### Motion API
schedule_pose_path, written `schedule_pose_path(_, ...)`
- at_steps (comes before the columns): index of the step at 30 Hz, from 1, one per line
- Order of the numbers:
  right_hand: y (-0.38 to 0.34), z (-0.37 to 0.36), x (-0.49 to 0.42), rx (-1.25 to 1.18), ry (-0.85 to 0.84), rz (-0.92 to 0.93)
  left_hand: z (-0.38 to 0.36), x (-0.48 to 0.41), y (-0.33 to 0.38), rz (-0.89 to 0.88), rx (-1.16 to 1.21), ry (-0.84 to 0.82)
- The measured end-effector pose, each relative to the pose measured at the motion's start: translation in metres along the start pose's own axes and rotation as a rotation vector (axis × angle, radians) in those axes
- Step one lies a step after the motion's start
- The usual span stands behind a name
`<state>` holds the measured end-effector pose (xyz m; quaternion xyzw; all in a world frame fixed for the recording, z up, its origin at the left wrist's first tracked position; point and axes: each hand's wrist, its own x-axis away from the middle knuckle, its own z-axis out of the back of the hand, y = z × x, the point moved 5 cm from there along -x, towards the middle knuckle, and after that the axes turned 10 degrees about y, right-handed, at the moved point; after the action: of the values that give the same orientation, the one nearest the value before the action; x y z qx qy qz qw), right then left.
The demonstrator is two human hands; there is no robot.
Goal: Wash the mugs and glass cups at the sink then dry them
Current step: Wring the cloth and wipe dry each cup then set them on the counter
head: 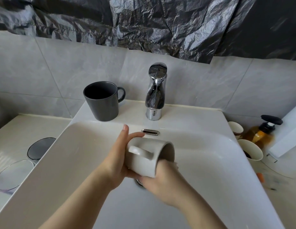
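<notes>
Sink (210, 162) basin — left hand (115, 157) cups mug (144, 164) base, right hand (162, 182) pinches rim, fingers inside; ceramic, probably slick — handle (140, 151) safest.

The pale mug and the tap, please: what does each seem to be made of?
The pale mug looks like glazed ceramic: thick opaque wall, soft sheen. The tap is apparently chromed metal: mirror-bright reflections.

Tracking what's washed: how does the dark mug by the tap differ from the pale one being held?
Dark mug: charcoal, upright on the sink ledge, untouched. Pale mug: light grey, tipped sideways over the basin, left hand gripping its base, right hand at its mouth. Both have one handle.
</notes>
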<state>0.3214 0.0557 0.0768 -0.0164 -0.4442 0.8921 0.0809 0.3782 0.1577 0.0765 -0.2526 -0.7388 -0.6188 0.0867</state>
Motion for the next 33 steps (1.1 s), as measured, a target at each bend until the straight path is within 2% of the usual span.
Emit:
schedule_pose_path(1,0.0,-0.005,0.001,0.013,-0.021,-0.016,0.001,0.0,-0.002,-0.005,-0.018,0.046)
schedule_pose_path(2,-0.002,-0.008,0.003,-0.076,-0.057,-0.031,0.002,0.0,-0.001,-0.048,-0.029,0.09)
schedule_pose_path(3,-0.006,-0.007,0.004,-0.255,-0.075,-0.059,0.001,0.0,0.001,-0.121,-0.023,0.108)
schedule_pose_path(6,-0.012,0.003,0.002,-0.994,-0.196,-0.171,-0.003,0.002,0.012,-0.429,0.006,0.075)
schedule_pose_path(8,-0.014,0.006,0.003,-1.28,-0.284,-0.202,-0.003,0.004,0.019,-0.629,-0.048,0.033)
schedule_pose_path(10,-0.015,0.006,0.004,-1.426,-0.349,-0.176,-0.001,0.004,0.02,-0.662,-0.073,-0.001)
schedule_pose_path(12,-0.01,0.002,0.001,-1.43,-0.332,-0.235,0.002,0.001,0.018,-0.513,-0.066,-0.066)
schedule_pose_path(14,-0.004,0.0,-0.002,-1.306,-0.238,-0.319,0.003,-0.001,0.011,-0.29,-0.08,-0.12)
schedule_pose_path(16,-0.002,0.0,0.0,-1.027,-0.185,-0.308,0.005,-0.004,0.002,-0.066,-0.065,-0.091)
schedule_pose_path(17,-0.007,-0.001,0.005,-0.783,-0.21,-0.241,0.006,-0.004,-0.003,0.033,-0.042,-0.046)
schedule_pose_path(18,-0.01,-0.004,0.007,-0.592,-0.225,-0.195,0.006,-0.004,-0.007,0.088,-0.048,0.007)
schedule_pose_path(19,-0.011,-0.007,0.007,-0.507,-0.218,-0.185,0.006,-0.007,-0.01,0.08,-0.07,0.058)
schedule_pose_path(20,-0.008,-0.009,0.006,-0.483,-0.189,-0.201,0.006,-0.008,-0.009,0.009,-0.087,0.112)
schedule_pose_path(22,-0.003,-0.007,0.002,-0.728,-0.147,-0.3,0.006,-0.006,0.001,-0.334,-0.132,0.177)
schedule_pose_path(24,0.002,-0.004,0.001,-1.119,-0.205,-0.458,0.0,0.009,0.017,-0.761,-0.271,0.129)
schedule_pose_path(25,0.002,-0.001,0.001,-1.246,-0.242,-0.486,-0.003,0.015,0.019,-0.906,-0.321,0.072)
schedule_pose_path(26,0.002,0.001,0.001,-1.304,-0.257,-0.471,-0.005,0.017,0.019,-0.975,-0.353,0.028)
schedule_pose_path(27,-0.002,0.006,0.003,-1.314,-0.268,-0.439,-0.005,0.015,0.018,-0.957,-0.359,0.003)
schedule_pose_path(29,-0.002,0.009,0.0,-1.268,-0.214,-0.371,-0.003,0.007,0.014,-0.685,-0.327,-0.035)
schedule_pose_path(31,0.005,0.008,-0.004,-0.899,-0.083,-0.278,-0.005,0.0,0.002,-0.233,-0.167,-0.126)
schedule_pose_path(32,0.009,0.005,-0.005,-0.657,-0.054,-0.204,-0.005,0.0,-0.002,-0.071,-0.096,-0.105)
schedule_pose_path(33,0.006,0.0,-0.004,-0.481,-0.071,-0.149,-0.004,-0.001,-0.005,0.009,-0.061,-0.053)
